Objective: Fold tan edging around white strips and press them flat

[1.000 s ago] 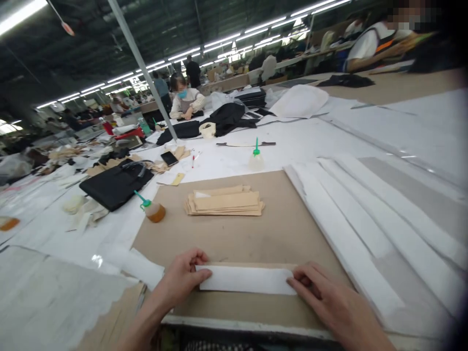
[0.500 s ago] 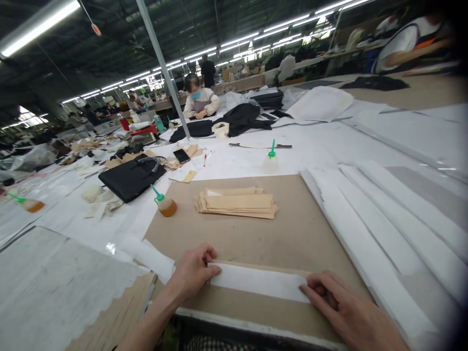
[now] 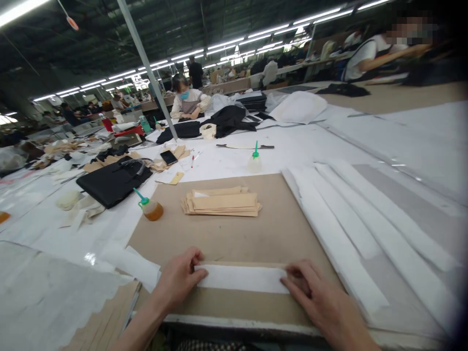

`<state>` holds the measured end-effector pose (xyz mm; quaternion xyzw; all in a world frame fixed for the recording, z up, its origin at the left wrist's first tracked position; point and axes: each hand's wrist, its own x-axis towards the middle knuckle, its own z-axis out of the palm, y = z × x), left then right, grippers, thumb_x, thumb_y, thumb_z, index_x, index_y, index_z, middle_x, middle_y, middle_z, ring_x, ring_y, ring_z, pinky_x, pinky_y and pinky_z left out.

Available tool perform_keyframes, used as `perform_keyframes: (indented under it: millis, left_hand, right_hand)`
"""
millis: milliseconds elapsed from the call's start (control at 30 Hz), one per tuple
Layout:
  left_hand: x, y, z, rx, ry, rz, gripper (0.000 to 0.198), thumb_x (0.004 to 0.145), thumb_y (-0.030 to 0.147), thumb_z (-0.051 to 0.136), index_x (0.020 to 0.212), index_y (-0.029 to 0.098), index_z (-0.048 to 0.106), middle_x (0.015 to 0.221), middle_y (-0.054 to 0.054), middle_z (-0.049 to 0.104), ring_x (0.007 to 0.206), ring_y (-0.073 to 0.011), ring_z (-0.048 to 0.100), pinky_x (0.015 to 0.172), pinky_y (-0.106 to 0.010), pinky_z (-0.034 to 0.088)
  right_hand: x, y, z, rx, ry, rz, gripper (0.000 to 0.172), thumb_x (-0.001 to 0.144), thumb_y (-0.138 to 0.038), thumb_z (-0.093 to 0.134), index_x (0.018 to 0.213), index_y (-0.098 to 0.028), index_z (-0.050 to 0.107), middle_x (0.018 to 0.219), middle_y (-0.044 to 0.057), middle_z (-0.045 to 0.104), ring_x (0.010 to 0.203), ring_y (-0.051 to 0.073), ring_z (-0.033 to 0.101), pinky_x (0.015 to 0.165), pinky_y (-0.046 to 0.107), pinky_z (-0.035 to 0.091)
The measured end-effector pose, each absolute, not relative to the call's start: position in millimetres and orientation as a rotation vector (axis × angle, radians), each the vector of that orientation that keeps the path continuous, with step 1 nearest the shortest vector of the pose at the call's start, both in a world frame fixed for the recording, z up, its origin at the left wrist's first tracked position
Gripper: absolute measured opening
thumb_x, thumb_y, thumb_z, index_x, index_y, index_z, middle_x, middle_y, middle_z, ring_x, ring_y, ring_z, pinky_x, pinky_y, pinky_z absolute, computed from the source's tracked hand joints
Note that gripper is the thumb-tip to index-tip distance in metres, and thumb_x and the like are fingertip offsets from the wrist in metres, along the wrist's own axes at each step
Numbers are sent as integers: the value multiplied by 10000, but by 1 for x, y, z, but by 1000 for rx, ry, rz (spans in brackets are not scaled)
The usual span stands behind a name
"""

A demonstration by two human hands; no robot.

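Note:
A long white strip (image 3: 243, 279) lies flat along the near part of a brown board (image 3: 237, 239). A thin tan edge (image 3: 244, 264) shows along its far side, so a tan piece lies under it. My left hand (image 3: 179, 275) pinches the left end of the white strip between thumb and fingers. At the opposite end, my right hand (image 3: 318, 295) has its thumb and fingertips closed on the right corner. Beyond both hands, a stack of tan strips (image 3: 224, 204) rests on the board.
A bottle of amber liquid (image 3: 151, 209) with a green spout stands at the board's left edge; a paler bottle (image 3: 255, 161) stands behind. Long white strips (image 3: 351, 229) lie to the right. A black bag (image 3: 113, 181) is at left. A co-worker (image 3: 188, 100) sits across the table.
The view has turned right, so everything appears further left. The right end of the white strip has swung away from me, and the strip lies straighter. Both hands stay at its ends.

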<state>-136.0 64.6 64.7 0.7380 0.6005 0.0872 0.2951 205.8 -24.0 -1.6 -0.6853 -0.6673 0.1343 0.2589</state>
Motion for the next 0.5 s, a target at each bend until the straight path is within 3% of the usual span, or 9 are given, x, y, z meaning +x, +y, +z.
perform_keyframes:
  millis: [67, 133, 267, 333, 500]
  left_hand:
    - [-138, 63, 60, 2002, 1604, 225, 223, 848, 321, 650, 1048, 243, 588, 775, 48, 591, 716, -174, 585, 649, -271, 376]
    - [-140, 60, 50, 2149, 1565, 271, 253, 899, 299, 603, 1143, 246, 561, 905, 9, 617, 804, -199, 605, 699, -297, 413]
    - [-138, 53, 24, 2913, 977, 509, 318, 986, 123, 393, 1201, 248, 591, 1179, -36, 644, 1090, -228, 570, 952, -355, 438]
    - [-136, 47, 18, 3122, 777, 555, 369, 998, 94, 339, 1215, 207, 616, 1185, -47, 656, 1137, -228, 547, 1002, -337, 422]
    - [-134, 41, 19, 3222, 832, 654, 429, 1030, 113, 270, 1194, 176, 662, 1153, -55, 683, 1123, -210, 568, 1027, -312, 422]
  right_hand:
    - [202, -26, 0, -1822, -1808, 290, 207, 1008, -390, 470, 1128, -262, 580, 1206, 82, 616, 716, 168, 693, 530, 264, 537]
    - [197, -28, 2, -1760, -1887, 285, 238, 1018, -252, 426, 1207, -282, 568, 1314, 100, 551, 836, 172, 693, 552, 251, 538]
    - [191, -30, 4, -1749, -2083, 251, 382, 922, -36, 432, 1107, -298, 639, 1331, 78, 563, 1024, 223, 657, 658, 281, 572]
    - [189, -32, 7, -1763, -2138, 246, 458, 865, 26, 431, 1140, -273, 644, 1333, 90, 585, 1120, 266, 619, 760, 341, 594]
    - [192, -34, 22, -1742, -2199, 371, 583, 780, 70, 391, 1211, -228, 647, 1427, 109, 543, 1227, 295, 542, 935, 430, 563]
